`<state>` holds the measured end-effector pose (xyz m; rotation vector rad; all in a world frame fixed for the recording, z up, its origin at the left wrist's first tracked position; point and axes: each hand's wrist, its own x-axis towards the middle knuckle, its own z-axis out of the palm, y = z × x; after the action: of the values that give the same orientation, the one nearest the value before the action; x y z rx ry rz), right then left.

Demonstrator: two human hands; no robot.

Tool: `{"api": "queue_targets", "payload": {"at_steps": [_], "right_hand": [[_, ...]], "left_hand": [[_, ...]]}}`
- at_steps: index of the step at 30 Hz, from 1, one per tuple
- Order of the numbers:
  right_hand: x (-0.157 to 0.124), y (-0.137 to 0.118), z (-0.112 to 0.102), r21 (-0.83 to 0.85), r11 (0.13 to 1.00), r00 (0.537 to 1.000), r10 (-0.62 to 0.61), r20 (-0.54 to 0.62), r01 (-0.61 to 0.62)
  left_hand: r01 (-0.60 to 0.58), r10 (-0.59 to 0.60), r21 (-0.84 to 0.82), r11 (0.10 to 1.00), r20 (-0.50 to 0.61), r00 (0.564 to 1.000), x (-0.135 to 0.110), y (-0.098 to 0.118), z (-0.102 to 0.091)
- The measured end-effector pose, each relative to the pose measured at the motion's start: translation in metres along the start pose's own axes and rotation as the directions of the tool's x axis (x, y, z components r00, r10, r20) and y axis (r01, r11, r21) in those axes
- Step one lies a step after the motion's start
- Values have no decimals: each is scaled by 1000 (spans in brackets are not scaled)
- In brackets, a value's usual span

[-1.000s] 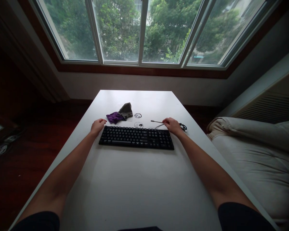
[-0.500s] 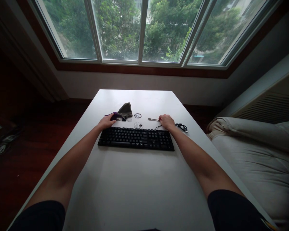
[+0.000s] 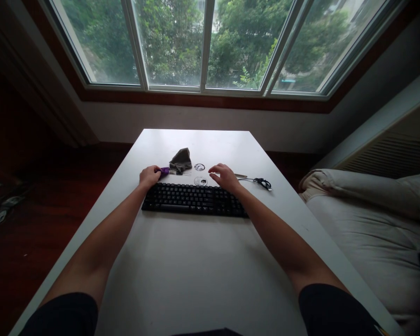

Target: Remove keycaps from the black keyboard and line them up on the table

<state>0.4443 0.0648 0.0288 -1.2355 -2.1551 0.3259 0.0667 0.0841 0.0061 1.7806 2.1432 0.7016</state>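
A black keyboard [image 3: 192, 199] lies across the white table [image 3: 196, 270]. My left hand [image 3: 149, 176] is closed around a purple cloth [image 3: 164, 171] just past the keyboard's far left corner. A grey cloth [image 3: 181, 160] lies bunched right behind it. My right hand [image 3: 225, 177] hovers with fingers spread over the keyboard's far edge, close to two small clear round lids [image 3: 200, 180]. A thin metal tool [image 3: 241, 176] lies on the table just right of that hand, and nothing is in the hand.
A coiled black cable [image 3: 263, 183] lies to the right of the thin tool. A pale cushioned sofa [image 3: 374, 219] stands against the table's right side. Large windows [image 3: 203, 44] run along the far wall. Dark wooden floor lies to the left.
My left hand moved from the keyboard's corner to the purple cloth and closed on it. My right hand left the thin tool on the table and shifted left toward the clear lids.
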Motion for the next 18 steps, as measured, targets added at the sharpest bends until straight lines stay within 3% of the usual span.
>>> {"api": "queue_targets", "payload": {"at_steps": [4,9,14,18], "right_hand": [[-6,-43,5,209,977,999,-33,-12,35],[-15,-77,29,496,867,997,7,78,-45],[-16,-83,54,678,699,969,231,85,-226],[-16,-89,58,797,471,917,306,255,-378]], "left_hand": [[-29,0,-375,926,-77,997,-5,15,-9],[49,-29,-816,576,40,999,-28,46,-18],[224,58,-943,246,245,968,-62,71,-26],[302,84,-945,125,313,946,-79,84,-28]]}}
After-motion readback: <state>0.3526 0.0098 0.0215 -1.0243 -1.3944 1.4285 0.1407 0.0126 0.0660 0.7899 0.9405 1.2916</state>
